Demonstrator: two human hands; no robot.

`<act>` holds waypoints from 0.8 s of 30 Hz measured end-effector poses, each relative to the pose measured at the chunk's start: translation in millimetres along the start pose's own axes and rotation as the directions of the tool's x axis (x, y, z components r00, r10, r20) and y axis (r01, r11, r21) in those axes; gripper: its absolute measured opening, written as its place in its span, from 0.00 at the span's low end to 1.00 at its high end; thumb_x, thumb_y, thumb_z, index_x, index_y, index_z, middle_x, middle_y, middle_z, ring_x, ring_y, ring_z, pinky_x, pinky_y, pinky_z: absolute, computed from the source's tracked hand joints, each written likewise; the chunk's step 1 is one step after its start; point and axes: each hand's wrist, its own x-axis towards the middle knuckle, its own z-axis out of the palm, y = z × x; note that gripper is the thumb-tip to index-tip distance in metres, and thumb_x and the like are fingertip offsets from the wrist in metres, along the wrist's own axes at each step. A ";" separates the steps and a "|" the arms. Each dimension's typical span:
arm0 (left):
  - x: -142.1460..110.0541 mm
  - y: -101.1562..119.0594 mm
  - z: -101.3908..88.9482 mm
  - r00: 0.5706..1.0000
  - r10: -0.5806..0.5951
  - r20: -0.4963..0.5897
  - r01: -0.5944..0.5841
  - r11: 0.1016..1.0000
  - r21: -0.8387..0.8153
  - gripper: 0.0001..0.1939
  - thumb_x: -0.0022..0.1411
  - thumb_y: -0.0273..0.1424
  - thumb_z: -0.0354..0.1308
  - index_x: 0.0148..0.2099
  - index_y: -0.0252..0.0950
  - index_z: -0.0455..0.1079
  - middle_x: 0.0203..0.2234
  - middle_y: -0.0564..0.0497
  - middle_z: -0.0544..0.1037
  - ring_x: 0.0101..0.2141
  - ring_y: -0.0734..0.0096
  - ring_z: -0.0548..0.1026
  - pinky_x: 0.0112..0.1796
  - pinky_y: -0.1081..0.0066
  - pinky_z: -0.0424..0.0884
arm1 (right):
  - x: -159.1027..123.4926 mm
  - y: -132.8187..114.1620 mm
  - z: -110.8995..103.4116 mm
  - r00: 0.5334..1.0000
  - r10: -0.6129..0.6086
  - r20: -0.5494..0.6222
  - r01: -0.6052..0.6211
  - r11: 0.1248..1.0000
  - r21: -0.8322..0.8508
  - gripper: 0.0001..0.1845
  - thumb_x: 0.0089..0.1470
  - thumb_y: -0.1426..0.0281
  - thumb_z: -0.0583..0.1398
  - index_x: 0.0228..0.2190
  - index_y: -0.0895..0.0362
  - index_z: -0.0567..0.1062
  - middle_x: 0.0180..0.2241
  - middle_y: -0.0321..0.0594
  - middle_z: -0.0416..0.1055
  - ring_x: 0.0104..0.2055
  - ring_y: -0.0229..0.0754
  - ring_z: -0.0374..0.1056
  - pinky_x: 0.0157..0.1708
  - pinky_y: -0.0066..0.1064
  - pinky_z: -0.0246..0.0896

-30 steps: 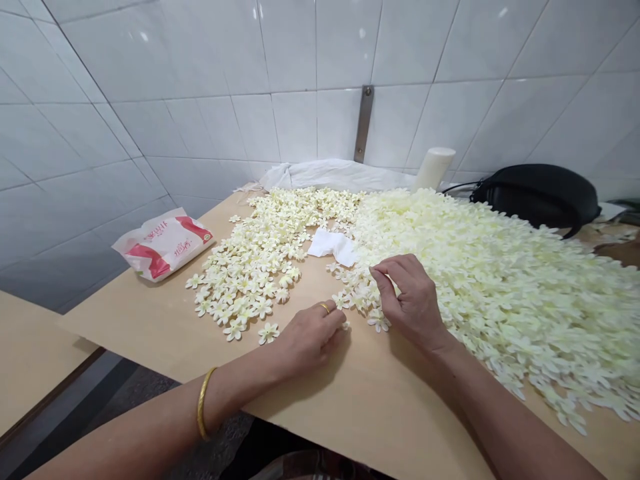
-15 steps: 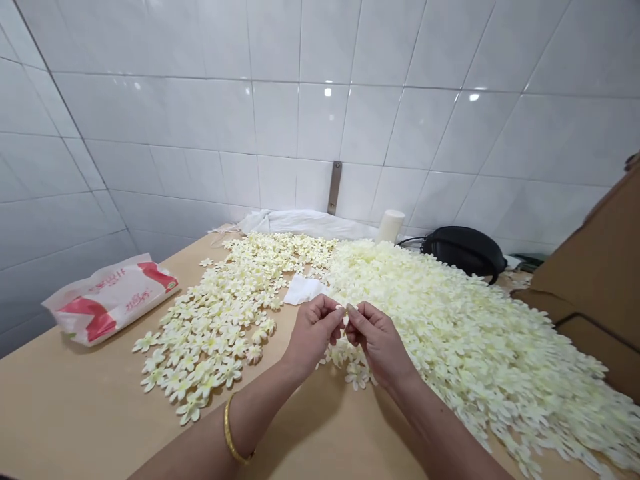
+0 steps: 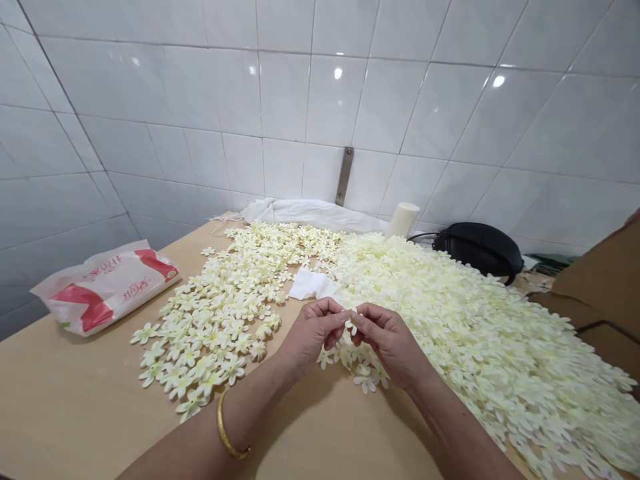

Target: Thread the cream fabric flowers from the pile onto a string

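Left hand (image 3: 313, 333) and right hand (image 3: 390, 347) are pinching a cream flower (image 3: 351, 325) between closed fingers (image 3: 367, 315) above the table (image 3: 75, 400), a large heap (image 3: 475, 320) lying right, a smaller spread (image 3: 210, 327) left

Probably a craft workroom: white tiled walls (image 3: 325, 100), wooden bench (image 3: 75, 407), heaped artificial blossoms (image 3: 475, 333)

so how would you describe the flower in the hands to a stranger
On the wooden table, find two heaps of cream blossoms. The left hand and right hand meet beside them, and the blossom between their fingertips is the only one held up.
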 end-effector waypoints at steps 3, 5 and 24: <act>1.1 -3.1 1.3 0.999 0.046 -0.025 -0.046 0.999 0.028 0.13 0.44 0.34 0.61 0.23 0.34 0.60 0.09 0.60 0.61 0.11 0.86 0.54 0.16 0.79 0.47 | 1.1 0.5 -0.1 0.999 -0.003 -0.052 0.001 1.000 -0.027 0.14 0.42 0.61 0.62 0.20 0.59 0.68 0.17 0.31 0.61 0.20 0.31 0.55 0.23 0.26 0.50; 0.6 -5.0 4.0 0.997 0.071 -0.015 -0.070 0.996 0.052 0.13 0.45 0.36 0.60 0.23 0.34 0.60 0.10 0.60 0.61 0.12 0.85 0.55 0.16 0.79 0.49 | 0.4 0.7 -0.9 0.996 -0.020 -0.090 0.014 0.997 -0.070 0.15 0.43 0.60 0.61 0.19 0.59 0.67 0.15 0.29 0.58 0.19 0.30 0.51 0.21 0.25 0.47; 1.8 -9.8 9.7 0.980 -0.028 0.197 0.027 1.000 0.007 0.14 0.48 0.35 0.59 0.20 0.33 0.59 0.12 0.57 0.65 0.13 0.84 0.59 0.16 0.79 0.52 | -3.6 -1.1 -15.8 0.999 -0.039 0.026 0.036 0.993 0.109 0.15 0.46 0.63 0.60 0.18 0.59 0.65 0.14 0.29 0.58 0.18 0.28 0.50 0.19 0.23 0.44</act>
